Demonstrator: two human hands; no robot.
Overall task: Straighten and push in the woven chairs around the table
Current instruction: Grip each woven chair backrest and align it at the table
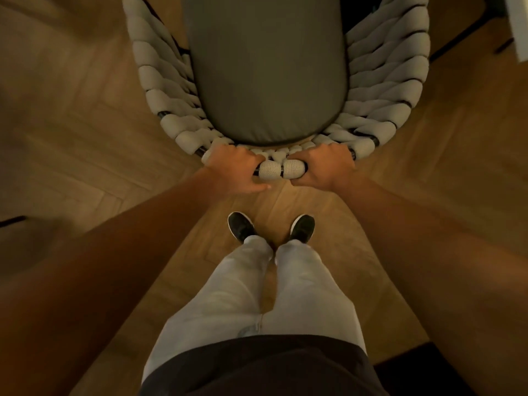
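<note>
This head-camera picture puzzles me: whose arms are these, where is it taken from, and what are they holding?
No machine here: a person wears a wide-angle camera on the head, looking down past their own arms. The left hand and the right hand both grip the top rim of a woven chair, seen from behind its backrest. A grey seat cushion lies in the chair. Below are the person's light trousers and dark shoes, standing on a wooden floor. The table itself is not clearly in view.

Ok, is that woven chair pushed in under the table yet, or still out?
Cannot tell. No table edge shows; the woven chair stands on the wood floor, both hands, left and right, gripping its back rim.
</note>
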